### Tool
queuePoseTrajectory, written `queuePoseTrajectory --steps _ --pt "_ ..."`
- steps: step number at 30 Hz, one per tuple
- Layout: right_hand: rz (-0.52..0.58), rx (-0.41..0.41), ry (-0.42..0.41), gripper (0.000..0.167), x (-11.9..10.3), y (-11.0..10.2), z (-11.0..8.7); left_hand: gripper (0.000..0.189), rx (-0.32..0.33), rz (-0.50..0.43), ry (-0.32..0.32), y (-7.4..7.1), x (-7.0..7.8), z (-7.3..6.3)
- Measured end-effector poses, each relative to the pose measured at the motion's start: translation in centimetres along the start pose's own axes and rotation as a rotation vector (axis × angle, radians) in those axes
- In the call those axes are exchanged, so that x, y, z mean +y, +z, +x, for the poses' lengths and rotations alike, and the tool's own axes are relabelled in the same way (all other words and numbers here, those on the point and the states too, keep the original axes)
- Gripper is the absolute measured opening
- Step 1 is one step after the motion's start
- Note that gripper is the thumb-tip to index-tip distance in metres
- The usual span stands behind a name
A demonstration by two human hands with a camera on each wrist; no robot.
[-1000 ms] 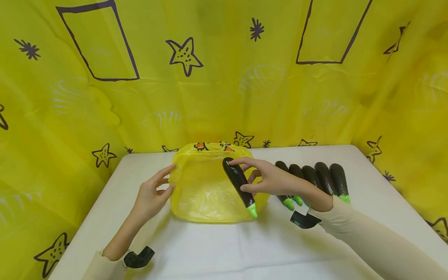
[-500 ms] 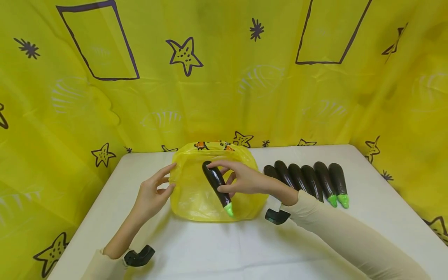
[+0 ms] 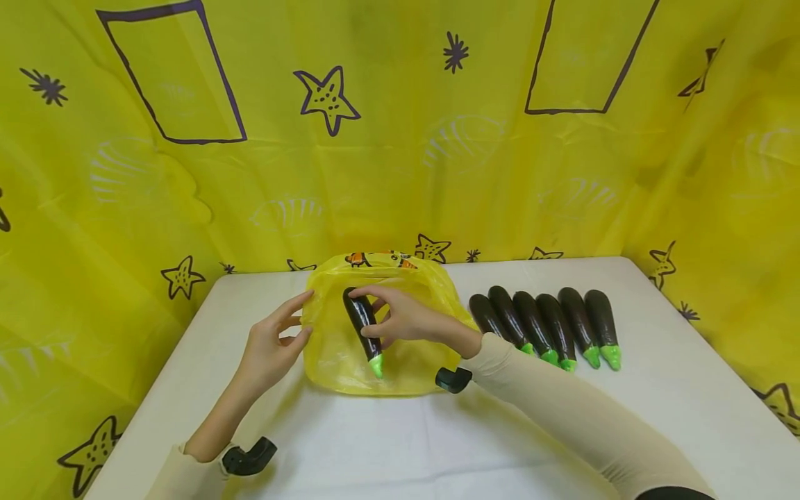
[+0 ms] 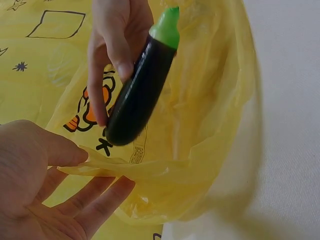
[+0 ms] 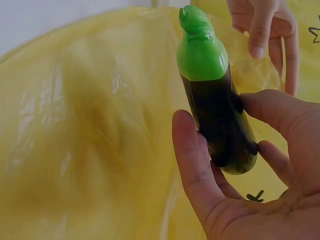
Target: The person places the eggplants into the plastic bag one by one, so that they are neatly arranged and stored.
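My right hand (image 3: pixel 400 316) grips a dark eggplant with a green stem end (image 3: pixel 362 323), holding it above the mouth of a yellow plastic bag (image 3: pixel 331 371). In the right wrist view the eggplant (image 5: pixel 220 110) sits between thumb and fingers, green end up. With thumb and fingers my left hand (image 3: pixel 270 351) pinches the bag's left edge; the left wrist view shows the bag's rim (image 4: pixel 150 167) between them. The held eggplant (image 4: pixel 142 90) is close to that rim and appears apart from it. The bag's mouth gapes toward me.
Several more eggplants (image 3: pixel 559 326) lie side by side on the white table (image 3: pixel 375 444), right of the bag, green ends toward me. A yellow patterned curtain (image 3: pixel 387 173) hangs behind the table and at both sides.
My right hand has carried the eggplant leftward, from the bag's right side to over its left half, and the eggplant stands more upright. My left hand has stayed at the bag's edge.
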State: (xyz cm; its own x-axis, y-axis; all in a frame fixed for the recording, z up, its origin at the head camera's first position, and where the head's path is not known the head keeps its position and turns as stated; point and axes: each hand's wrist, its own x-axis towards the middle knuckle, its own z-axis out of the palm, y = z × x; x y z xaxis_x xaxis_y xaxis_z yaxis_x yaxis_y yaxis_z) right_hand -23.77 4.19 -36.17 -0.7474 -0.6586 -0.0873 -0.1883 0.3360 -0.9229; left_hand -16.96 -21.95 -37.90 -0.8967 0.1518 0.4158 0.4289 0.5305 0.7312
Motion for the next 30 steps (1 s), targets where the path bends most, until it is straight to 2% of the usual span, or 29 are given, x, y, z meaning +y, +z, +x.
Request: queuePoseTrajectory --steps 5,14,21,30 --pt "-0.001 0.044 0.020 0.066 0.4 0.8 1.3 0.063 -0.001 0.008 -0.008 -0.1 0.0 -0.1" --pt "0.102 0.129 0.110 0.068 1.0 2.8 3.5 0.062 0.006 0.010 0.011 0.0 -0.1 0.0" --pt "0.032 0.199 0.143 0.070 1.1 4.2 4.8 0.061 -0.003 -0.018 -0.003 0.0 -0.1 0.0" --pt "-0.079 0.298 0.158 0.068 1.4 5.1 5.9 0.062 0.000 -0.028 0.014 0.1 -0.1 -0.1"
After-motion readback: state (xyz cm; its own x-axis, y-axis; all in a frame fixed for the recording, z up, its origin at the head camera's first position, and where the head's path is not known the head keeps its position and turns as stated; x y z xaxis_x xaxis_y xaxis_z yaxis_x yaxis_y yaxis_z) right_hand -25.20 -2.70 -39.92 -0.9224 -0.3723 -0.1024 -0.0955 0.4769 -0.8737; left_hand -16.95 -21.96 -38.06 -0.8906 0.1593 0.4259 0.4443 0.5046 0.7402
